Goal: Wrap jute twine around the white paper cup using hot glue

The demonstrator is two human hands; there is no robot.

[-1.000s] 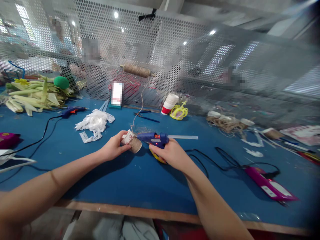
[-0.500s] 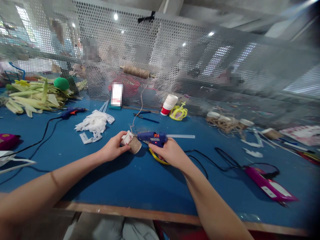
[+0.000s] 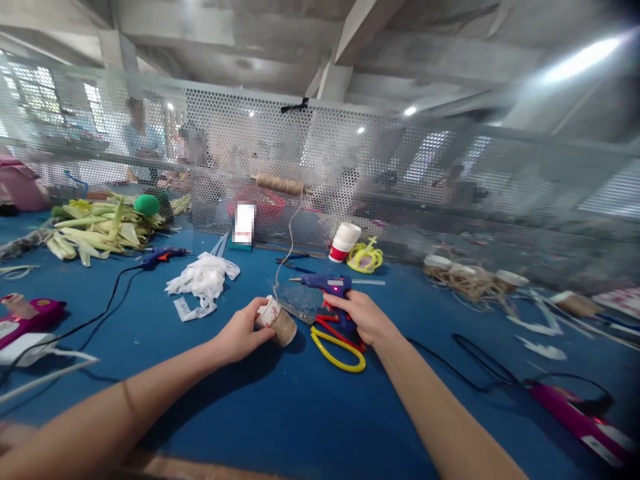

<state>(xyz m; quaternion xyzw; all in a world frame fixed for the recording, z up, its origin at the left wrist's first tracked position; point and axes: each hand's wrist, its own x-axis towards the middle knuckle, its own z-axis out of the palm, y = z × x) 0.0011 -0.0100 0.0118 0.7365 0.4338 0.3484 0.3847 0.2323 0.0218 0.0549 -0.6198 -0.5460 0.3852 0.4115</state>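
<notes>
My left hand (image 3: 249,331) is closed around a small paper cup (image 3: 283,327) that lies tilted, its lower part wrapped in brown twine. From the cup a strand of twine (image 3: 291,243) runs up to a spool (image 3: 280,184) on the mesh panel. In my right hand (image 3: 367,315) is a blue glue gun (image 3: 327,285), its nozzle pointing left above the table and apart from the cup. A clear glue stick (image 3: 369,283) sticks out of its back. Scissors with yellow and red handles (image 3: 340,353) lie under the gun, partly hidden by it.
White plastic scraps (image 3: 203,283), a second glue gun (image 3: 163,257) and a pile of husks (image 3: 100,230) are at left. Stacked cups (image 3: 345,241) and a yellow woven piece (image 3: 365,257) stand behind. Twine-wrapped cups (image 3: 465,273) and a purple power strip (image 3: 575,420) are at right.
The glue gun has pulled away from the cup, up and to the right, uncovering more of the scissors. My left hand still holds the cup. The camera view has tilted upward.
</notes>
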